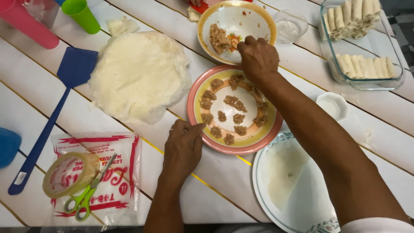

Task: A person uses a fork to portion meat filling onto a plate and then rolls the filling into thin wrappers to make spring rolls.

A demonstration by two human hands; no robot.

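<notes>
Plate (196, 113) with filling lumps (235, 103), right hand (258, 56) fingers pinching over it, left hand (183, 149) fingers loosely curled at rim, bowl (258, 19) behind, wrapper stack (139, 75) left.

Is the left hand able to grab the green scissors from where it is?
Probably yes. The left hand rests by the pink-rimmed plate, and the green scissors lie on top of the plastic packet close beside it, with nothing between them.
</notes>
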